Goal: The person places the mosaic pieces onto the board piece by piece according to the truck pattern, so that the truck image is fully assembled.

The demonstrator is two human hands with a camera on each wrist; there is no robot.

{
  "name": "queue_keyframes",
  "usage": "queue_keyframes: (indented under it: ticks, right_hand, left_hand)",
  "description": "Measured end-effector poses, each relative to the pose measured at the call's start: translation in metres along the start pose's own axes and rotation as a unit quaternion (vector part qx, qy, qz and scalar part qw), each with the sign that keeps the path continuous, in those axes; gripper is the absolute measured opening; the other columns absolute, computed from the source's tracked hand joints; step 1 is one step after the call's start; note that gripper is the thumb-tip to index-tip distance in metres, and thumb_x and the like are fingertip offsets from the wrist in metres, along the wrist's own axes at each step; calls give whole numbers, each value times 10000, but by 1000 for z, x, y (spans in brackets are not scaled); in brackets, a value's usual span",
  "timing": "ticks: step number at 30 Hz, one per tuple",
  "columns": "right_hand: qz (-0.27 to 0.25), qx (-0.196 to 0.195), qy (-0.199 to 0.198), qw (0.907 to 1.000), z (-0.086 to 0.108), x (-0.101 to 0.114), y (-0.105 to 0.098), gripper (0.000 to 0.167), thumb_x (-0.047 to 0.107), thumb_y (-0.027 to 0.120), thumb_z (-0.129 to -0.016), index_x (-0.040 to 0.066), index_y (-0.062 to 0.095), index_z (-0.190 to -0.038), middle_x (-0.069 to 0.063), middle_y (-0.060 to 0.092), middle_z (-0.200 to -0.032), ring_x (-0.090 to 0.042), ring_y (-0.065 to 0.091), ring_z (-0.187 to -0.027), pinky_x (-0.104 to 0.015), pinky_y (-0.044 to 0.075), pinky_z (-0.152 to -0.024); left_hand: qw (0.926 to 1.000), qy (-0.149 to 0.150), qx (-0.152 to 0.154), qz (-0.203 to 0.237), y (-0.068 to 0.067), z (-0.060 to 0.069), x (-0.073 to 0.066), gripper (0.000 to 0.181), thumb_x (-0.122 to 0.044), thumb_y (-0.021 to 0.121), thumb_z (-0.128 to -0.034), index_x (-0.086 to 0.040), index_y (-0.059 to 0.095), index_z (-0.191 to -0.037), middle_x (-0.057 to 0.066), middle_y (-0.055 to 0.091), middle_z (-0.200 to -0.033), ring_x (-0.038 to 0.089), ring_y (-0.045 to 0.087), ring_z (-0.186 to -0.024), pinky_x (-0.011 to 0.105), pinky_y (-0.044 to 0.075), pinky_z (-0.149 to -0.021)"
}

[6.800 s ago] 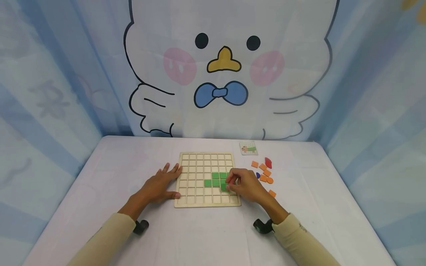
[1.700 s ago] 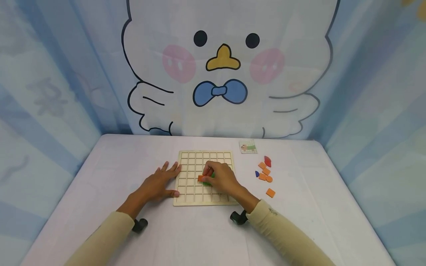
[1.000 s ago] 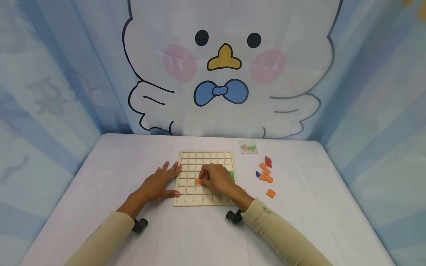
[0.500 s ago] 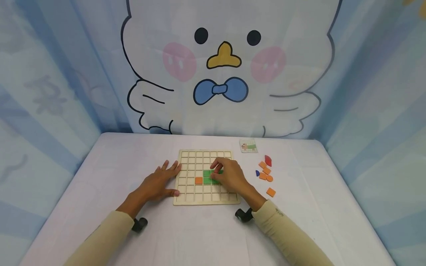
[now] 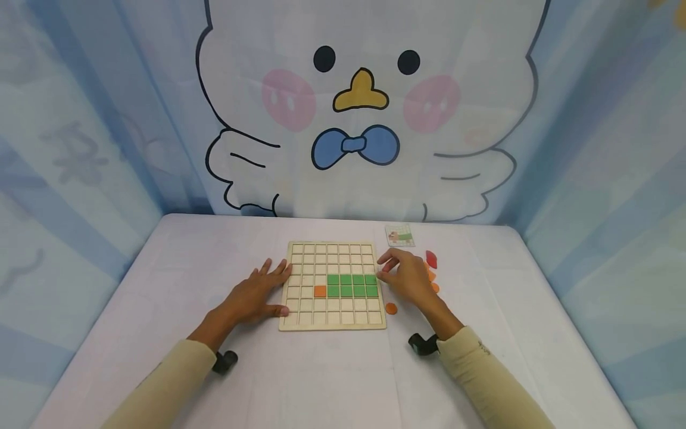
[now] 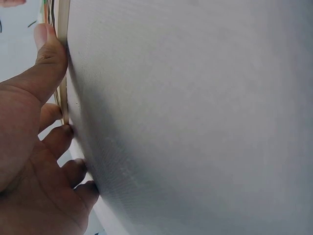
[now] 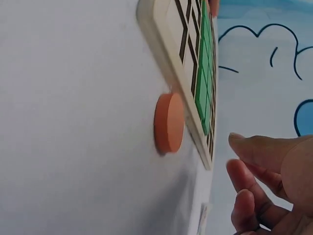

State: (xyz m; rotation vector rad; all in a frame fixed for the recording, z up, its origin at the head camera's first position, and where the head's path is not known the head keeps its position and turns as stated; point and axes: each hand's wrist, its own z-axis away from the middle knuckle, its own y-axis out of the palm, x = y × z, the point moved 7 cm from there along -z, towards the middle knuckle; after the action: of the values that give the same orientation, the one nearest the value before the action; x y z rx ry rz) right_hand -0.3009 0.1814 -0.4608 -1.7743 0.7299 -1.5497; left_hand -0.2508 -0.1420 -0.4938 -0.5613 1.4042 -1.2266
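Note:
My left hand [image 5: 256, 299] lies spread on the table, thumb and fingertips touching the left edge of a wooden grid board [image 5: 300, 327]. In the left wrist view, the thumb [image 6: 51, 54] is against the board's side. Two rows of green square tiles [image 5: 346, 291] fill cells at the board's right, with an orange square tile [image 5: 320, 291] at the left end of the lower row. My right hand [image 5: 408, 279] hovers just past the board's right edge, fingers loosely bent with nothing between them. Below it lies an orange disc [image 7: 168, 123], close to the board.
A picture card [image 5: 399, 236] lies behind the right hand. Red pieces [image 5: 431, 260] and orange pieces [image 5: 435, 288] sit to its right, partly hidden by that hand. A printed curtain [image 5: 359, 196] hangs behind the table.
Green tiles were set in the board, then the right hand put the orange square beside them and let go. It has since moved right, off the board. The left hand stays put.

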Motion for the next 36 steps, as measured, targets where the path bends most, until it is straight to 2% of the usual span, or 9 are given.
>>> queue_keyframes:
  ticks: [5,11,14,21,28,32,36]
  right_hand:
    - [65,-179,310,9993,4,-23,-16,231,159,861,-894,157,752,-1097,-40,745,-928,-218,562,-704,-301,450,-620]
    - [336,-417,532,9971,10,-41,-31,219,157,830,-927,132,745,-1128,-91,769,-1055,-301,659,-981,-425,530,-860]
    - [426,-488,675,9956,12,-48,-36,202,151,805,-945,123,747,-1137,-120,768,-1130,-316,684,-1029,-471,555,-898]
    - [757,-508,792,9927,14,-60,-40,185,171,779,-972,116,738,-1144,-129,753,-1129,-314,658,-1000,-467,548,-864]
    - [822,-334,933,9917,14,-67,-37,202,184,776,-979,117,718,-1160,-132,751,-1126,-301,678,-994,-439,567,-845]
    - [805,-241,911,9923,12,-66,-35,222,198,791,-972,118,721,-1167,-114,738,-1014,-263,668,-867,-355,552,-729]
    - [761,-140,876,9931,11,-62,-31,223,205,804,-958,114,747,-1153,-80,708,-906,-229,616,-776,-295,480,-648]
  left_hand:
    - [10000,-3,15,-48,1,0,0,1025,-445,824,-896,-154,256,-1697,88,192,-1781,448,111,-1653,680,224,-1296]
    - [10000,-19,39,-70,1,0,-1,1024,-448,822,-898,-150,255,-1697,95,193,-1781,454,111,-1651,683,231,-1293]
    - [10000,-22,41,-81,1,0,0,1025,-449,822,-897,-151,254,-1697,95,191,-1781,456,112,-1651,695,242,-1283]
    - [10000,-41,28,-58,2,-1,1,1028,-455,821,-897,-162,249,-1699,89,186,-1783,455,110,-1651,731,264,-1256]
    - [10000,-38,23,-35,1,-1,0,1026,-452,822,-897,-159,252,-1698,90,190,-1782,456,110,-1651,728,256,-1261]
    - [10000,-6,4,-43,0,0,-1,1022,-441,823,-898,-150,256,-1696,97,196,-1780,456,112,-1651,703,240,-1280]
    - [10000,41,-23,-48,0,0,-2,1022,-435,829,-894,-143,262,-1694,100,203,-1777,460,119,-1649,686,232,-1291]
